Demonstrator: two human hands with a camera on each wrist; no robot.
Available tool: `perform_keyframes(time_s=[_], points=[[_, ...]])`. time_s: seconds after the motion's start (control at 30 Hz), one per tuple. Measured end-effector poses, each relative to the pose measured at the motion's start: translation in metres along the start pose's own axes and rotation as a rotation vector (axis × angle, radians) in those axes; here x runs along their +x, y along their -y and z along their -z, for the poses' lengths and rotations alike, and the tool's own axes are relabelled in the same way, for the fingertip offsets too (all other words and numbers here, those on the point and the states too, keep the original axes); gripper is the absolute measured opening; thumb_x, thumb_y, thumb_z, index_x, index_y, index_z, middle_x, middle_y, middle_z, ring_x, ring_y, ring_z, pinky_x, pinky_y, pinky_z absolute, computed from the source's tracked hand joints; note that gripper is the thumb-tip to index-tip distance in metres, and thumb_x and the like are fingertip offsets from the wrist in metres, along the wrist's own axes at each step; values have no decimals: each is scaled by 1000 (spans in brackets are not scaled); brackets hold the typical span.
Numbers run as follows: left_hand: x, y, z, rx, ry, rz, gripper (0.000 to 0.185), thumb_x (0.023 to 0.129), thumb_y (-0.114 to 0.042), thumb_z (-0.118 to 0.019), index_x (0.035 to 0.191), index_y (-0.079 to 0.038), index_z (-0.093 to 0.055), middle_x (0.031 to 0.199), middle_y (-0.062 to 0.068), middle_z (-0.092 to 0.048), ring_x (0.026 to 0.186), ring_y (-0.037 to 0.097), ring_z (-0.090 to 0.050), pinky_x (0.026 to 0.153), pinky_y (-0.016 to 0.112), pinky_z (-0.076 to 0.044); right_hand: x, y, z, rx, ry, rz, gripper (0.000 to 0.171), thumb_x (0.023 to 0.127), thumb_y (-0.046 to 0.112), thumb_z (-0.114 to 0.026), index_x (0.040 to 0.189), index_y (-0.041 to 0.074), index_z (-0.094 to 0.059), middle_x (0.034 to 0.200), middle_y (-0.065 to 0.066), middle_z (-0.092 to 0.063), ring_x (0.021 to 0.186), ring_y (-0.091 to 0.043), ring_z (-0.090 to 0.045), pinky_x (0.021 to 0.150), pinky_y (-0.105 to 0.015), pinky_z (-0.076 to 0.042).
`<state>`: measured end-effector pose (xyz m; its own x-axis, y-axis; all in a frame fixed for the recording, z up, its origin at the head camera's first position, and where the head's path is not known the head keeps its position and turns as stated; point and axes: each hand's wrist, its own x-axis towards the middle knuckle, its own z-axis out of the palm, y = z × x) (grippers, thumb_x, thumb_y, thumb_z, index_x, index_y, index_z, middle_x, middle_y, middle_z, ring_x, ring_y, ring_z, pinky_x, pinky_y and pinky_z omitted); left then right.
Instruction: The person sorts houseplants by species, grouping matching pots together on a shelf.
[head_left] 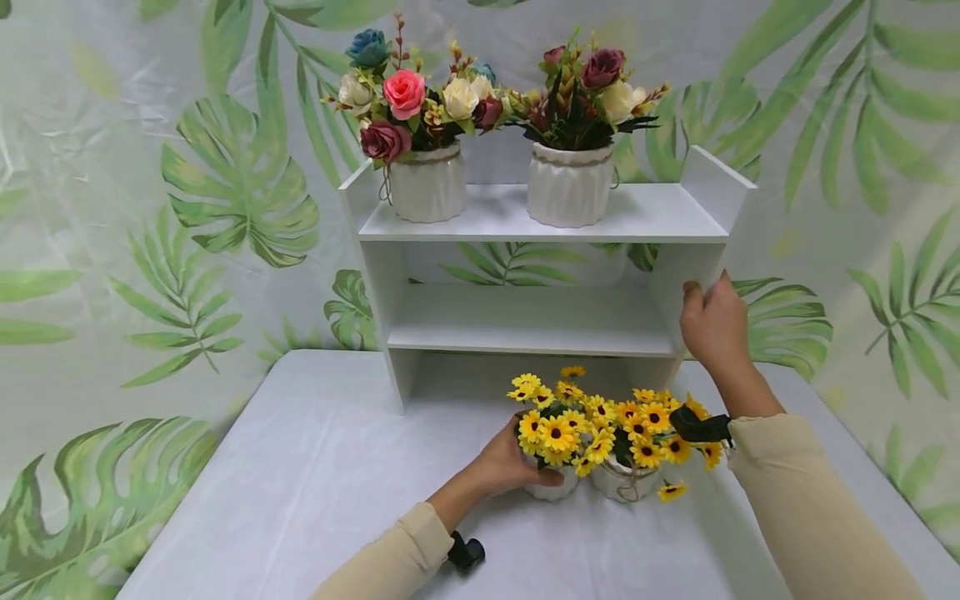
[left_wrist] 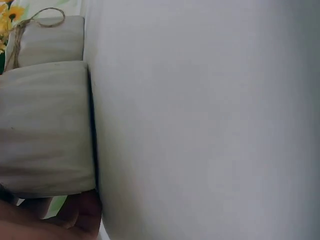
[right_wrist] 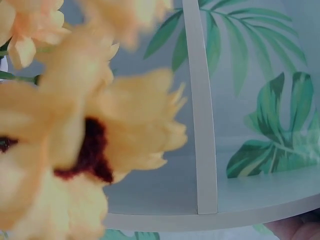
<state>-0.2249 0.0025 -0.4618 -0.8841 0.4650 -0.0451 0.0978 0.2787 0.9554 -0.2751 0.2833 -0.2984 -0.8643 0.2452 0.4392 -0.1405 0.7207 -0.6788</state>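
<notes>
My left hand (head_left: 510, 458) grips a white ceramic pot (head_left: 551, 483) of yellow daisy-like flowers (head_left: 555, 425), thumb across its front. In the left wrist view this pot (left_wrist: 45, 130) fills the left side, fingers (left_wrist: 82, 210) at its side and a thin dark line along its base. A second white pot (head_left: 622, 483), tied with twine and full of similar flowers (head_left: 652, 429), stands right beside it. My right hand (head_left: 716, 325) holds the right side panel of a white shelf (head_left: 532, 321); its fingers (right_wrist: 297, 227) show at the panel's edge in the right wrist view.
On the shelf's top board stand two white pots, one with mixed roses (head_left: 427, 187) at left, one with burgundy and cream roses (head_left: 570, 187) at right. Behind hangs a leaf-printed cloth (head_left: 240, 183). A white cloth covers the table (head_left: 300, 467).
</notes>
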Motion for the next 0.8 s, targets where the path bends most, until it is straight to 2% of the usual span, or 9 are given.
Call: perform_keyframes(time_s=[0.17, 0.43, 0.7, 0.8], points=[[-14, -5, 18, 13, -37, 13, 90, 71, -22, -90, 146, -21, -41, 144, -2, -55, 137, 26, -48, 117, 56, -33, 1, 0, 1, -5, -12, 1, 50, 106, 24, -30, 146, -6, -34, 140, -36, -49, 123, -58, -51, 95, -73, -43], [-47, -19, 49, -3, -112, -4, 88, 68, -23, -92, 143, -19, -44, 140, 0, -58, 133, 24, -51, 115, 57, -35, 1, 2, 0, 3, 19, 3, 52, 106, 25, -30, 147, -6, -32, 140, -37, -48, 122, -58, -51, 93, -74, -44], [-65, -60, 84, 19, -79, -165, 88, 71, -18, -90, 143, -32, -41, 140, -10, -54, 131, 15, -52, 114, 50, -39, 0, 0, 0, 4, -4, 23, 51, 105, 24, -30, 148, -5, -33, 140, -36, -48, 122, -58, -50, 94, -74, -43], [-69, -78, 99, 29, -79, -211, 84, 73, -16, -89, 141, -31, -43, 139, -9, -54, 130, 15, -51, 114, 50, -39, 0, 0, 1, 5, -2, 20, 52, 105, 24, -29, 148, -5, -33, 140, -36, -48, 122, -59, -50, 93, -74, -43]])
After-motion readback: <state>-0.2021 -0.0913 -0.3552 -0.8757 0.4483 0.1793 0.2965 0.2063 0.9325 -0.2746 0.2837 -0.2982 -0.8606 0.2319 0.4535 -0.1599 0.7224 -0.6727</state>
